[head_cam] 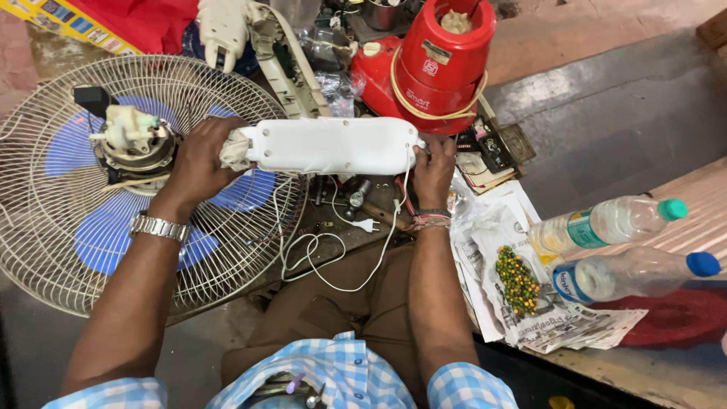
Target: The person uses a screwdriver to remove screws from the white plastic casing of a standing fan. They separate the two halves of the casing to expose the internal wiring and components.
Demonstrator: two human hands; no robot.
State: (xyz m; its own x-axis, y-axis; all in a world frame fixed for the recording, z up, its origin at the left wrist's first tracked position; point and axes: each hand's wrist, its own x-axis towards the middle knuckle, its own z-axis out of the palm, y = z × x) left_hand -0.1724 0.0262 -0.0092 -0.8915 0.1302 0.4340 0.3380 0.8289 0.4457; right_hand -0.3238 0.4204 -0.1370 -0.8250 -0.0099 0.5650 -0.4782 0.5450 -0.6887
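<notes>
The left hand presses a crumpled cloth against one end of a long white plastic casing, its fingertips hidden behind the cloth, so its grip is closed on both. The right hand clamps the other end, fingers partly hidden behind it. The casing is smooth, rounded at the ends, held level above the lap. A thin white cord trails below. A table fan, cut off at the left edge, lies beside it.
</notes>
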